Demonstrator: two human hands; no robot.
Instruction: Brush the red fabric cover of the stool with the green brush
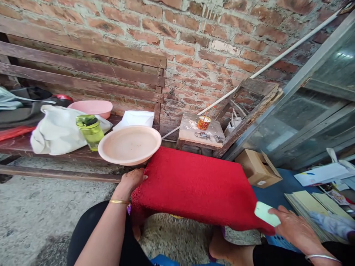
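Observation:
A red cloth [194,181] with a rough, fuzzy surface covers a low table or bench in front of me and hangs over its edges. My left hand [133,180] grips the cloth's left edge, just below a pale pink basin [129,145]; some of its fingers are hidden. My right hand [295,225] holds a flat, pale green rectangular piece [267,213] with rounded corners at the cloth's right end. What this piece is, I cannot tell.
On the wooden bench [69,77] at left are a white bag [57,131], a green bottle [90,131] and a pink tub [93,108]. A small stand [191,127] holds a patterned tin [203,123] and a padlock [202,135]. A cardboard box [257,168] sits right.

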